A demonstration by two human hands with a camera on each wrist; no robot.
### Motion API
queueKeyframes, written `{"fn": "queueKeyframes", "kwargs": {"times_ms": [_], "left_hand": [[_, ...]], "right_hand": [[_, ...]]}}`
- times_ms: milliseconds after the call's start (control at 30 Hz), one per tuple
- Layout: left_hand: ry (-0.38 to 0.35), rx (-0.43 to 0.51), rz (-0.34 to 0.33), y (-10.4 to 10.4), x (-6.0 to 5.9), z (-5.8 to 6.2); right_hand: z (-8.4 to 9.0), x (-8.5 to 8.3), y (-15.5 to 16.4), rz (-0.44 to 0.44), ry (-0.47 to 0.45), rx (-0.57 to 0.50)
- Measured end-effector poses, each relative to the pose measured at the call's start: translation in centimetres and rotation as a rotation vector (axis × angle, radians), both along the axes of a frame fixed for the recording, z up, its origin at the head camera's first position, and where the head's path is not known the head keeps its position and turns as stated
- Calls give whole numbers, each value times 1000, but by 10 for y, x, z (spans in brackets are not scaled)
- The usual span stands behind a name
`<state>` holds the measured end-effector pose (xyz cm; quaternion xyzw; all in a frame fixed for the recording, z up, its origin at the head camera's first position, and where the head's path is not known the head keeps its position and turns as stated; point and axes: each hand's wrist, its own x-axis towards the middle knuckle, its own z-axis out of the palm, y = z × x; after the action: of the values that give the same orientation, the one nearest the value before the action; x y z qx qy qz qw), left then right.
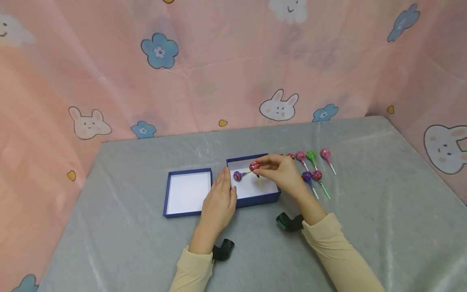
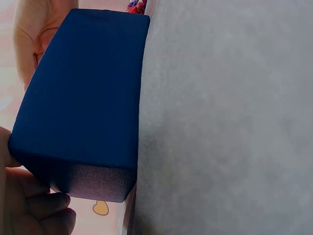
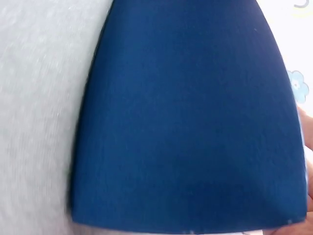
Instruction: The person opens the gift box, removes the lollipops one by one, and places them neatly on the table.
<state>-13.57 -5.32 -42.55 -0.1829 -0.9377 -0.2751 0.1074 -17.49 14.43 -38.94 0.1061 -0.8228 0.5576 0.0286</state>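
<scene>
My right hand (image 1: 282, 172) pinches a red-wrapped lollipop (image 1: 254, 166) between thumb and fingers, over an open blue box (image 1: 257, 200) with a white inside. A purple-wrapped lollipop (image 1: 238, 176) is by the box's left wall, and a yellow stick (image 1: 260, 183) shows below the pinched candy; which candy it belongs to is unclear. My left hand (image 1: 219, 200), fingers fairly straight, rests against the box's left end. In the left wrist view its fingers (image 2: 46, 213) lie beside the box's end wall (image 2: 93, 181). The box's blue side (image 3: 190, 122) fills most of the right wrist view.
A shallow blue lid (image 1: 187, 192), white inside, lies left of the box. Several lollipops, among them a green one (image 1: 311, 155), a pink one (image 1: 325, 154) and a purple one (image 1: 307, 176), lie right of the box on the grey cloth (image 1: 383, 211).
</scene>
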Motion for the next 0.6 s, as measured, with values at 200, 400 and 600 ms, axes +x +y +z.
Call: {"fn": "queueKeyframes", "kwargs": {"times_ms": [200,400,600], "left_hand": [[2,4,3,1,1,-1],[9,-3,-1,2,1,0],[13,1,1,1,2,2]], "right_hand": [[3,4,9,-10,-33,-10],[6,11,23,-46,-51,-29],[9,14,31,-55,-27,-88]]}}
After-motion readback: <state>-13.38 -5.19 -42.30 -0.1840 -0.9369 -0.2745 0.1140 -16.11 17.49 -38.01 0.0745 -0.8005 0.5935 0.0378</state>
